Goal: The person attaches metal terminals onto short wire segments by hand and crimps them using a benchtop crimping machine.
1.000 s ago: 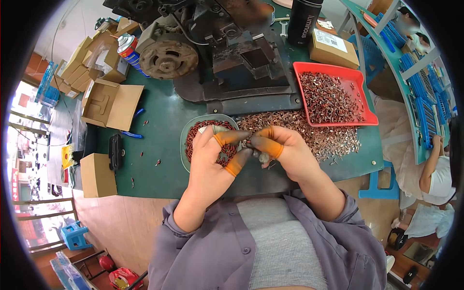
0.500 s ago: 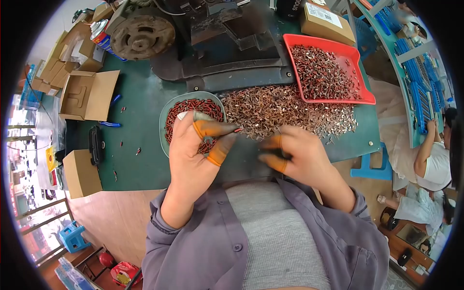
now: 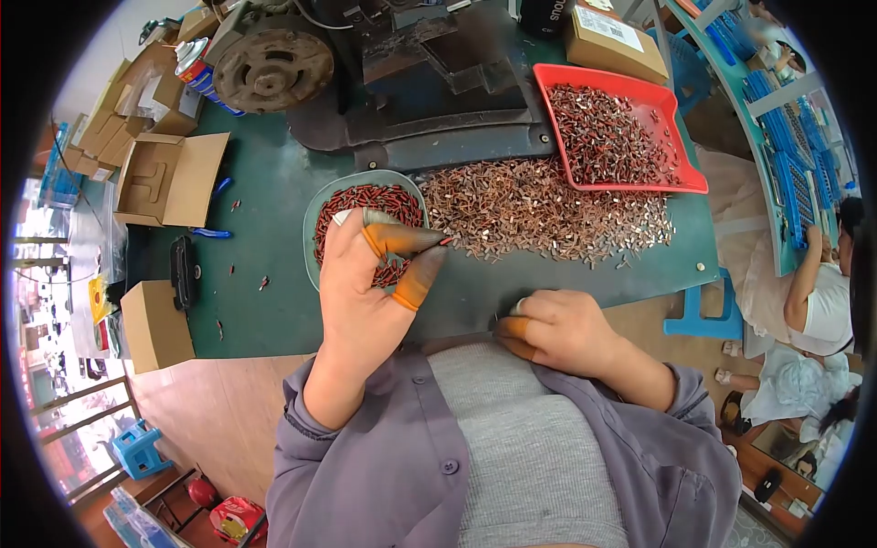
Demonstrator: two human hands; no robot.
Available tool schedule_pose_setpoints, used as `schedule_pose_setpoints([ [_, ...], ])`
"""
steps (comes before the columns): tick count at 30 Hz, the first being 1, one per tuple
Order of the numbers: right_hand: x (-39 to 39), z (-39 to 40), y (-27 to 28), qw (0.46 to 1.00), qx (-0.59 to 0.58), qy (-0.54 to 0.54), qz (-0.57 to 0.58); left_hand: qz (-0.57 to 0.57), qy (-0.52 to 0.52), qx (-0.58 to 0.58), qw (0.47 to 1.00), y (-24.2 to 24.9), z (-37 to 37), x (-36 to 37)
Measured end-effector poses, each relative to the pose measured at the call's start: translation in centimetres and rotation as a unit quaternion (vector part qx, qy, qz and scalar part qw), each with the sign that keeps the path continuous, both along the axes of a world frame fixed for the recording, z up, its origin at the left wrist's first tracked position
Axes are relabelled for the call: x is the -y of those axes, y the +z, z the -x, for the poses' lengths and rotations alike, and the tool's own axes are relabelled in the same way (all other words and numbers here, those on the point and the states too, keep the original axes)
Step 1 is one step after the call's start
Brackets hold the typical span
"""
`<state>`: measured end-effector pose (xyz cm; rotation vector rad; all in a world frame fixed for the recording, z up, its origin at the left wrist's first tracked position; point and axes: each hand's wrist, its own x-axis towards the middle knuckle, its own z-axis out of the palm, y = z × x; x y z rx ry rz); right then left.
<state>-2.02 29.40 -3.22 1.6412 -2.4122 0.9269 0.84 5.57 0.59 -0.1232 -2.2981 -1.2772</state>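
Observation:
My left hand is closed in a pinch above the right edge of a pale green bowl. Orange finger cots with dark, worn tips cover its thumb and forefinger, and between the tips is a small red-brown metal piece. Many similar red-brown pieces fill the bowl. Lower down, at the table's front edge, my right hand has its cotted fingers curled together; whether anything is in them is hidden. Ahead of both hands spreads a heap of small coppery and silvery pieces.
A red tray of small pieces rests at the right, beside the heap. Behind stands a dark machine with a round wheel. Open cardboard boxes and pliers are at left. People sit at another bench on the right.
My right hand has drawn back from near the heap, down to the table's front edge, and its fingers have closed up. My left hand keeps its pinch in nearly the same place.

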Motion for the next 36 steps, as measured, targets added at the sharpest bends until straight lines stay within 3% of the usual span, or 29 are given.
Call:
schedule_pose_setpoints([
  [1, 0.1, 0.2, 0.2, 1.0, -0.003, 0.0, 0.003, 0.0, -0.002, -0.008, 1.0, 0.0, 0.1, 0.1],
  [4, 1.0, 2.0, 1.8, 0.943, 0.251, -0.14, 0.166, 0.042, 0.01, -0.025, 0.999, 0.5, 0.8, 0.4],
  [5, 1.6, 3.0, 2.6, 0.945, 0.243, -0.138, 0.172, 0.047, 0.01, -0.035, 0.998, 1.0, 1.3, 0.6],
  [7, 3.2, 5.2, 4.5, 0.797, 0.477, -0.23, 0.289, 0.124, 0.02, -0.08, 0.989, 2.1, 2.8, 0.9],
  [8, 4.0, 6.5, 5.8, 0.802, 0.47, -0.223, 0.293, 0.127, 0.024, -0.09, 0.988, 2.5, 3.6, 1.0],
  [10, 5.9, 9.0, 8.1, 0.764, 0.477, -0.218, 0.376, 0.24, 0.097, -0.214, 0.942, 3.1, 5.4, 1.1],
  [13, 8.1, 12.4, 9.3, 0.749, 0.459, -0.188, 0.44, 0.273, 0.122, -0.31, 0.902, 4.1, 8.6, 1.0],
  [18, 10.2, 15.8, 8.6, 0.756, 0.457, -0.155, 0.442, 0.281, 0.147, -0.374, 0.872, 4.2, 12.8, 1.3],
  [29, 12.6, 16.5, 7.7, 0.752, 0.413, -0.213, 0.467, 0.307, 0.154, -0.364, 0.866, 2.6, 16.7, 1.9],
  [36, 13.2, 16.3, 7.0, 0.714, 0.428, -0.207, 0.513, 0.32, 0.17, -0.369, 0.856, 2.3, 17.6, 1.9],
])
